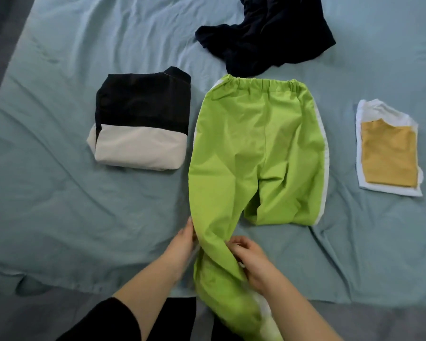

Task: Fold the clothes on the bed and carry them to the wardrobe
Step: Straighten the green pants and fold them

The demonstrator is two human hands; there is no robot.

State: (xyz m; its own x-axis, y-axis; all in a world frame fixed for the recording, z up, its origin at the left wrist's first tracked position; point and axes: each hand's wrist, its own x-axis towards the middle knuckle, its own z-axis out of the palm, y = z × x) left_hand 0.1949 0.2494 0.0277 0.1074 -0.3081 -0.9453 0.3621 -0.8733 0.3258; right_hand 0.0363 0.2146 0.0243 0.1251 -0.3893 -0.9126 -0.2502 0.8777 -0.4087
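Lime-green trousers (pixel 256 148) with white side stripes lie flat on the bed, waistband at the far end. One leg is folded up at the right; the other leg trails off the near edge. My left hand (pixel 182 244) holds that leg's left edge. My right hand (pixel 251 259) pinches its right edge, fingers curled into the cloth. A folded black-and-cream garment (pixel 140 119) sits to the left. A folded mustard piece (pixel 389 156) rests on a folded white one at the right. A crumpled dark navy garment (pixel 268 35) lies at the far side.
The bed (pixel 59 193) is covered by a wrinkled pale blue-grey sheet. Its near edge runs along the bottom, with grey floor (pixel 35 316) below. A darker strip borders the bed at the far left.
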